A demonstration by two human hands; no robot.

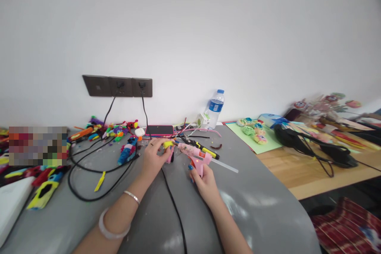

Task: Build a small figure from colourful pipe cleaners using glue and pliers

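My right hand [204,182] grips the handle of a pink hot glue gun [195,154], whose clear glue stick pokes out toward the right. The gun's nozzle points left at a small yellow and pink craft piece [168,145]. My left hand [154,158] pinches that piece with closed fingers just above the grey table [253,206]. A black cord [174,206] runs from the gun back between my forearms. There are bracelets on my left wrist.
Colourful pipe-cleaner crafts [116,129] and black cables [86,166] litter the left. A phone [159,129], pliers [202,149], a water bottle [214,108] and wall sockets [117,86] lie behind. A wooden table [312,170] with a black bag [309,145] stands to the right.
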